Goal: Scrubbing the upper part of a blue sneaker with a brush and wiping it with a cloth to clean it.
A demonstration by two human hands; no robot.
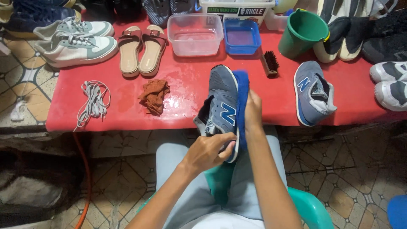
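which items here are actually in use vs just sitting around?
In use:
- left hand gripping grey sneaker
- right hand pressing blue cloth on it

Lying about:
- matching sneaker
- brush
- brown rag
- loose laces
- sandals

Matt suede sneaker (220, 99) — glossy wet red table (190, 80)

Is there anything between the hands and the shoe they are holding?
Partly. The left hand grips the grey-blue sneaker directly at its heel. A blue cloth lies between the right hand and the sneaker's sole side.
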